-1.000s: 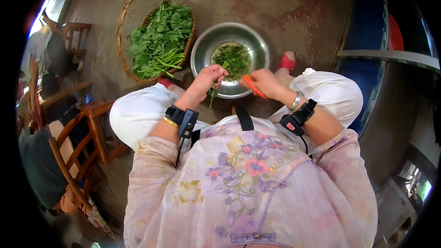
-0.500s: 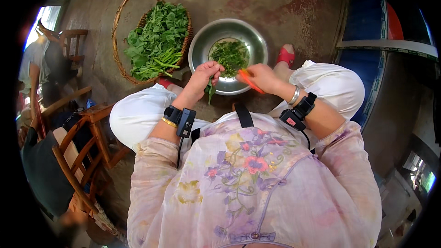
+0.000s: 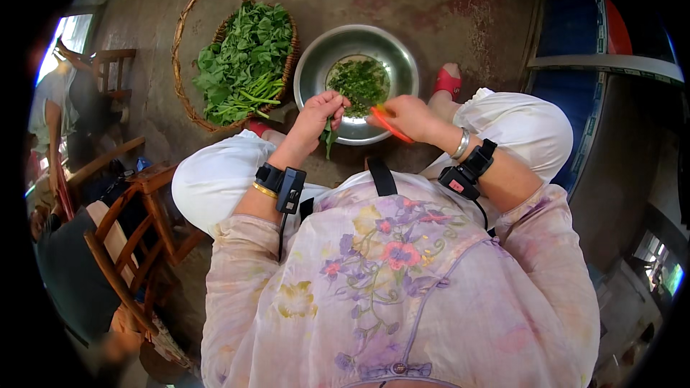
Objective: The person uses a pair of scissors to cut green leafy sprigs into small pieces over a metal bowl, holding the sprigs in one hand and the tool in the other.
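Over the near rim of a steel basin (image 3: 310, 53), my left hand (image 3: 322, 115) pinches a few green leaves (image 3: 328, 138), whose ends hang below the fingers. My right hand (image 3: 411, 119) is closed around a slim orange tool (image 3: 392, 127) at the basin's near right side; its working end is hidden, so I cannot tell its kind. A small gap separates the two hands. Inside the basin lies a heap of cut-up greens (image 3: 359, 80). To the left, a wicker basket (image 3: 295, 46) with a tall hoop handle is full of leafy green stems (image 3: 248, 64).
Red shoes (image 3: 447, 82) are on my feet beside the basin. Wooden chairs (image 3: 118, 266) stand at the left, where other people (image 3: 68, 111) sit. A blue panel with a pale rail (image 3: 607, 70) runs along the right. The floor (image 3: 402, 0) is stained concrete.
Both hands have barely moved. The right hand has shifted very slightly with the orange tool, while the left still pinches the leaves.
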The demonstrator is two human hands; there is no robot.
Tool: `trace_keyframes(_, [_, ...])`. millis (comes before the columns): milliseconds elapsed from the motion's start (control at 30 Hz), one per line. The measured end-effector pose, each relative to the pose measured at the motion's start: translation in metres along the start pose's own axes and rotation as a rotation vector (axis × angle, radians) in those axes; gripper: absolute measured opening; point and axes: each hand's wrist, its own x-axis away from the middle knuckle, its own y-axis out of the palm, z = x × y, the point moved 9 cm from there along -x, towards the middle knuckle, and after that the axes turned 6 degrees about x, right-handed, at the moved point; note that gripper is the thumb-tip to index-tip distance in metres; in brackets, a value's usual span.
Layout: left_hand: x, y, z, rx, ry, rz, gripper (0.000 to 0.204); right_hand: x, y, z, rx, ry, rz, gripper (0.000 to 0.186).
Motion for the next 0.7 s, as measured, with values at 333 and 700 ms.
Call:
trace_keyframes(333, [0.001,0.003,0.001,0.037,0.016,0.023,0.017,0.001,0.005,-0.005,-0.001,-0.058,0.067,0.066])
trace_keyframes(700, [0.003,-0.006,-0.005,0.002,-0.055,0.064,0.016,0.004,-0.004,-0.001,0.026,-0.028,0.123,0.052])
